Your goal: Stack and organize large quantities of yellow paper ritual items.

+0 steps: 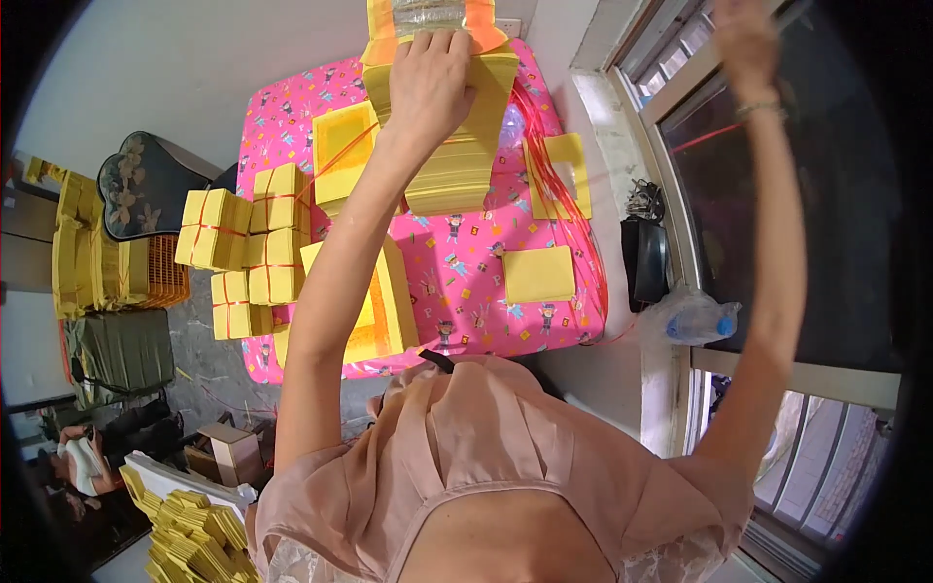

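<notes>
My left hand (428,92) reaches to the far side of the table and lies on a tall stack of yellow paper (457,180). Its fingers are bent over the stack's top, beside a sheet with orange bands and a silvery middle (431,15). My right hand (746,44) is raised high at the far right, near the window frame; motion smears its fingers, and what they hold, if anything, does not show. A thin red line, perhaps string (708,138), shows below that wrist. Long red strings (559,185) hang over the table's right side.
The table has a pink patterned cover (447,257). Left on it are yellow blocks with orange print (342,146) and several bundles tied with red string (216,229). A small yellow stack (539,275) lies at right. A chair (146,185) and a plastic-wrapped bottle (702,321) flank the table.
</notes>
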Demonstrator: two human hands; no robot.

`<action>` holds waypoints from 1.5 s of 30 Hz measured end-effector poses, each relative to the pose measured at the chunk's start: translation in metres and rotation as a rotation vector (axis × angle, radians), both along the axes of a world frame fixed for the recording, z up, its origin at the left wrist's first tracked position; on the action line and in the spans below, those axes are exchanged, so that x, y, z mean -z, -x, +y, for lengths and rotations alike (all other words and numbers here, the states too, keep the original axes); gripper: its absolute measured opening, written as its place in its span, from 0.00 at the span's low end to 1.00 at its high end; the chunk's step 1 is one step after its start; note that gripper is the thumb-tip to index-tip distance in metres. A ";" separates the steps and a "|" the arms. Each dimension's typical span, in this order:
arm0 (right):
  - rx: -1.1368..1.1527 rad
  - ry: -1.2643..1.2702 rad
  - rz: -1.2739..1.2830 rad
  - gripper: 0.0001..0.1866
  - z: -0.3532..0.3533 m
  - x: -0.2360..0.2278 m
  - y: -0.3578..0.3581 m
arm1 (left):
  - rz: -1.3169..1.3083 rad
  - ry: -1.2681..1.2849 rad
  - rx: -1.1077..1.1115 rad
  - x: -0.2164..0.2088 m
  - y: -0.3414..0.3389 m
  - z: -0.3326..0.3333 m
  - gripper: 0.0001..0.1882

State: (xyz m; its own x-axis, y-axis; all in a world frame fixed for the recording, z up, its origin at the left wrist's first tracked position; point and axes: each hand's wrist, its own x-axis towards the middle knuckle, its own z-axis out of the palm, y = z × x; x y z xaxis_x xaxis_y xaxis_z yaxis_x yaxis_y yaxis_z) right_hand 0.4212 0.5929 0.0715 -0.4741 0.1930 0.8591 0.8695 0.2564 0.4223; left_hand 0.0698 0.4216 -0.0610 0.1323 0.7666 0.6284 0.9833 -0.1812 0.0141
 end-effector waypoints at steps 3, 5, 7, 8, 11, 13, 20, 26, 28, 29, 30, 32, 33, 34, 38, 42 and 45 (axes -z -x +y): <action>-0.539 0.612 0.012 0.08 -0.001 0.157 0.065 | -0.002 0.003 -0.020 0.002 0.010 -0.004 0.28; -0.279 1.036 0.015 0.11 -0.022 0.248 0.094 | -0.010 -0.004 -0.015 0.001 0.013 -0.010 0.28; -0.317 1.144 -0.051 0.14 -0.016 0.344 0.080 | -0.035 0.015 0.022 -0.002 0.003 -0.004 0.28; -0.201 1.326 -0.102 0.16 -0.022 0.369 0.087 | -0.030 0.016 0.010 -0.002 0.003 -0.001 0.28; -0.216 1.415 -0.043 0.25 -0.037 0.410 0.110 | -0.047 0.054 -0.005 -0.002 0.005 -0.010 0.28; -0.203 1.380 -0.019 0.24 -0.029 0.427 0.126 | -0.057 0.009 0.014 -0.002 0.007 -0.013 0.29; -0.001 1.410 -0.152 0.25 0.003 0.507 0.123 | -0.093 -0.008 0.021 0.000 -0.005 -0.009 0.30; -0.175 1.297 -0.037 0.10 0.000 0.494 0.111 | -0.099 0.017 -0.008 -0.003 -0.005 -0.012 0.30; -0.159 1.388 0.029 0.14 0.002 0.482 0.106 | -0.098 0.015 -0.002 -0.002 -0.002 -0.012 0.30; -0.158 1.386 0.030 0.14 0.001 0.478 0.107 | -0.099 0.020 -0.004 -0.002 -0.002 -0.012 0.29; -0.168 1.408 0.025 0.16 0.001 0.475 0.107 | -0.100 0.026 -0.006 -0.001 -0.001 -0.011 0.29; -0.160 1.437 0.026 0.18 -0.004 0.475 0.102 | -0.101 0.017 0.005 -0.003 0.000 -0.011 0.29; -0.156 1.462 0.030 0.20 -0.006 0.477 0.106 | -0.098 0.007 0.005 -0.003 0.002 -0.011 0.29; -0.151 1.486 0.036 0.22 -0.007 0.480 0.109 | -0.098 -0.007 0.006 -0.003 0.002 -0.011 0.29; -0.139 1.477 0.010 0.23 -0.002 0.489 0.121 | -0.089 0.014 -0.018 -0.003 0.002 -0.013 0.29; 0.035 1.457 -0.109 0.18 0.006 0.517 0.121 | -0.115 0.006 0.004 -0.004 -0.003 -0.009 0.29; 0.017 1.431 -0.066 0.14 0.005 0.522 0.116 | -0.126 0.012 0.005 -0.003 -0.004 -0.007 0.30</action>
State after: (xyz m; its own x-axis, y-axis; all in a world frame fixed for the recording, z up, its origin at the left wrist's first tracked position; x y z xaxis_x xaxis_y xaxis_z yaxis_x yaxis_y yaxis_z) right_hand 0.3050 0.5977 -0.4503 -0.4941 0.8637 -0.0991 0.8658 0.4784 -0.1469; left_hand 0.0742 0.4150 -0.0584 0.0571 0.7738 0.6309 0.9727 -0.1856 0.1396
